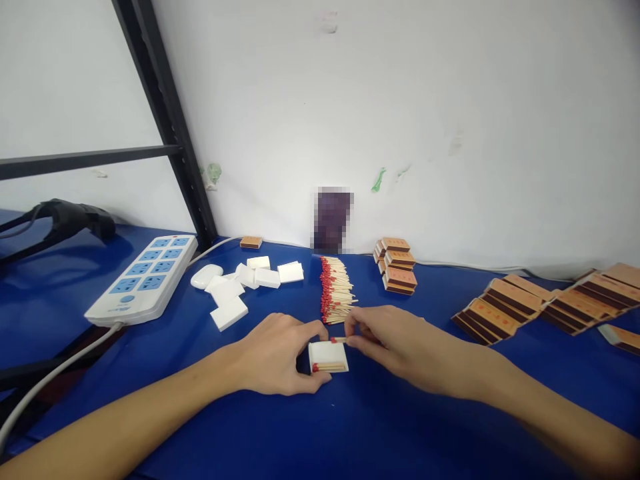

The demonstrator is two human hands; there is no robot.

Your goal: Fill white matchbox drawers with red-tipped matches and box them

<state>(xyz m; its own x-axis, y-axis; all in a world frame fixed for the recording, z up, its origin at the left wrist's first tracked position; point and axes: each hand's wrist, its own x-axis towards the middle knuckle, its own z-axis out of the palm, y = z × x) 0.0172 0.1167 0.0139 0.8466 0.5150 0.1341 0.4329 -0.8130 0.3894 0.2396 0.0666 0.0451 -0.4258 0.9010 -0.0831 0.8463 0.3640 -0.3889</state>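
A small white matchbox tray (327,352) lies on the blue table, with a few red-tipped matches (331,367) along its near side. My left hand (285,353) grips the tray from the left, thumb at the near edge and fingers at the far edge. Between the thumb and fingers of my right hand (383,337) is a match (339,340), its red head pointing left over the tray's far side. Just beyond the hands lies a pile of loose matches (336,290), heads mostly to the left.
White trays (227,291) and a white rounded case (207,276) lie left of the pile. Filled-looking matchboxes (400,277) are stacked to the right, beside flattened sleeves (493,313). A power strip (145,277) stands at left, near a black rack post (175,127).
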